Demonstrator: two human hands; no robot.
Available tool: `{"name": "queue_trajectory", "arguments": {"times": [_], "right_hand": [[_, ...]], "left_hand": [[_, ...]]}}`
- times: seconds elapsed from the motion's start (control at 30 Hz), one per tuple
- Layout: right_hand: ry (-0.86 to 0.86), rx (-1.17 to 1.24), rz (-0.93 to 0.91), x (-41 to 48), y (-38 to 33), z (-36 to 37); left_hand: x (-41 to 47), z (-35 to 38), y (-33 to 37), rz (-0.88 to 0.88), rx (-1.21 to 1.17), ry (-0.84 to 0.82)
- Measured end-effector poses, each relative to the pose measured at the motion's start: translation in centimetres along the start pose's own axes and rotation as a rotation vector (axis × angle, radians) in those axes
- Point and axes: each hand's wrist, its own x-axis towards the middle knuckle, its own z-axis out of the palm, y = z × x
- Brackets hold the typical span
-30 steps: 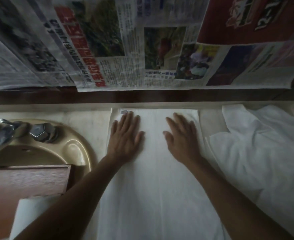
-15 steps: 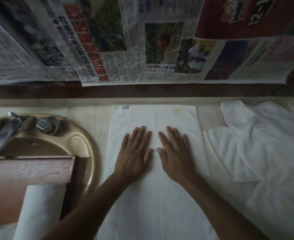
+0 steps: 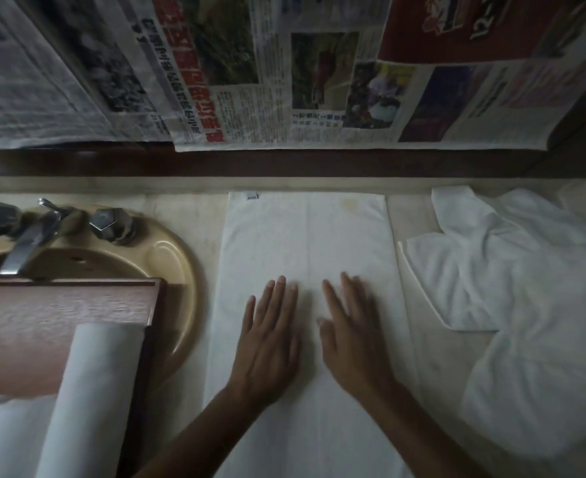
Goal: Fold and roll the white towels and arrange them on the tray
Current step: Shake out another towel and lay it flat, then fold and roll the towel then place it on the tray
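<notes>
Nearest, both hands are lying flat with fingers straight, gripping nothing. The left hand [image 3: 267,343] and right hand [image 3: 353,343] are pressing side by side on the folded towel [image 3: 305,236], probably smoothing it for a tight roll. Just left, the wooden tray [image 3: 36,326] is sitting across the sink [image 3: 177,257] and holding a rolled towel [image 3: 91,391]. I cannot tell whether a second roll [image 3: 5,439] is lying inside it. Farther right, loose white towels [image 3: 526,288] are waiting on the counter [image 3: 408,208]. Newspaper [image 3: 284,81] is covering the wall.
</notes>
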Motion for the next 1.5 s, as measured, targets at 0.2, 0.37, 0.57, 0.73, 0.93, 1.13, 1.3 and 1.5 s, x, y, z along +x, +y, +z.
{"name": "queue_trajectory", "arguments": {"times": [0.2, 0.37, 0.57, 0.73, 0.93, 1.13, 1.3, 1.5], "right_hand": [[0.041, -0.108, -0.044, -2.5, 6.5, -1.1], [0.171, -0.123, 0.054, -3.9, 9.4, -3.0], [-0.017, 0.008, -0.102, -14.2, -1.2, -0.9], [0.025, -0.056, -0.019, -16.9, 6.1, -2.9], [0.033, -0.087, 0.075, -18.3, 6.0, -4.4], [-0.168, -0.068, -0.054, -21.2, -1.8, -2.7], [-0.206, -0.087, -0.052, -23.0, -1.5, -3.0], [-0.207, -0.117, -0.039, -26.0, -2.1, -3.4]], "left_hand": [[-2.5, -0.7, -5.0, -0.057, 0.127, 0.062], [-6.5, -2.0, -3.3, -0.07, 0.081, 0.157], [-13.1, 2.1, 4.3, 0.002, -0.008, 0.109], [-18.3, 0.8, -1.0, -0.068, 0.116, 0.127], [-22.5, 0.2, 0.5, -0.168, 0.057, 0.141], [-22.3, 2.1, 4.8, -0.141, 0.067, -0.018], [-24.9, 2.3, 5.8, -0.15, 0.104, -0.017], [-27.0, 2.5, 6.1, -0.125, 0.112, -0.031]]}}
